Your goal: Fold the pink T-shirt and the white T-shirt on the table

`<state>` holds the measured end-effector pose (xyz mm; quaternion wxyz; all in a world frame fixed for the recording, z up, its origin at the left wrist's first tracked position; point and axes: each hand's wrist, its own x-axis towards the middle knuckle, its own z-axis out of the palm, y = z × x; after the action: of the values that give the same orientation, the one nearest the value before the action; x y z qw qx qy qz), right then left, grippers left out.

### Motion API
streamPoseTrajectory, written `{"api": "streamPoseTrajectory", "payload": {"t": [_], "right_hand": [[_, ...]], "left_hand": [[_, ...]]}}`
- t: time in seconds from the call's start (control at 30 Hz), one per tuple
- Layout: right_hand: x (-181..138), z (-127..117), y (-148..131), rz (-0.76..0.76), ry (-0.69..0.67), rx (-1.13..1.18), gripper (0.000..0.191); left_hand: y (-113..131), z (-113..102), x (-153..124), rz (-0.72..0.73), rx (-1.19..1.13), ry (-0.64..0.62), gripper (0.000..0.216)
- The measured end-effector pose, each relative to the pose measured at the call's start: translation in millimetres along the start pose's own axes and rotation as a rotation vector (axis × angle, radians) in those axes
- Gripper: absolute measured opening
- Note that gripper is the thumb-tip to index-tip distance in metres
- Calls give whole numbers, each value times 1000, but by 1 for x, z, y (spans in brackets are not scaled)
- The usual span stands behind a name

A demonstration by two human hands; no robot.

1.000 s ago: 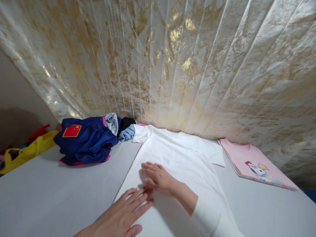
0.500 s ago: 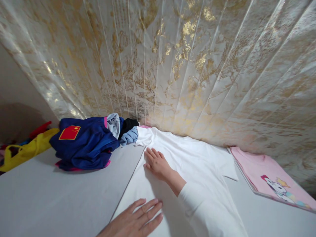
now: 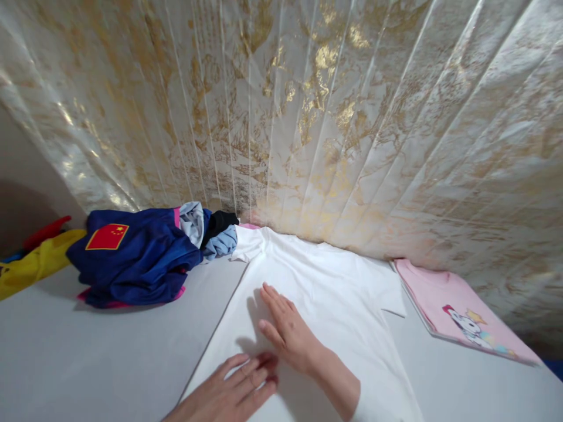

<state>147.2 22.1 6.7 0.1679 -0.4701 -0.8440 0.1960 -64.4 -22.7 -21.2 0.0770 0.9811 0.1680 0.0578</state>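
A white T-shirt (image 3: pixel 334 287) lies spread flat on the white table (image 3: pixel 88 357), its collar end toward the back wall. My right hand (image 3: pixel 285 328) rests flat on the shirt's left side, fingers stretched out and pointing away from me. My left hand (image 3: pixel 231 395) lies flat on the shirt's lower left part, fingers apart, its fingertips close to my right hand. Neither hand holds anything.
A heap of clothes, with a dark blue garment (image 3: pixel 132 255) bearing a red flag patch on top, sits at the back left. Yellow and red cloth (image 3: pixel 35 258) lies at the far left. A folded pink shirt (image 3: pixel 453 308) with a cartoon print lies at the right. A gold-patterned curtain (image 3: pixel 308 117) hangs behind.
My right hand slid up the shirt toward the collar, then drew back toward me. My left hand stayed flat near the shirt's lower left. The view shifted slightly.
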Motion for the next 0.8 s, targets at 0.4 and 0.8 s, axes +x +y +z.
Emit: {"api": "streamPoseTrajectory", "payload": {"t": [0.4, 0.8], "right_hand": [[-97, -38, 100, 269, 100, -320, 51], [-133, -17, 64, 250, 99, -438, 58]], "left_hand": [[42, -43, 72, 240, -167, -24, 53], [22, -16, 69, -34, -169, -91, 62]]}}
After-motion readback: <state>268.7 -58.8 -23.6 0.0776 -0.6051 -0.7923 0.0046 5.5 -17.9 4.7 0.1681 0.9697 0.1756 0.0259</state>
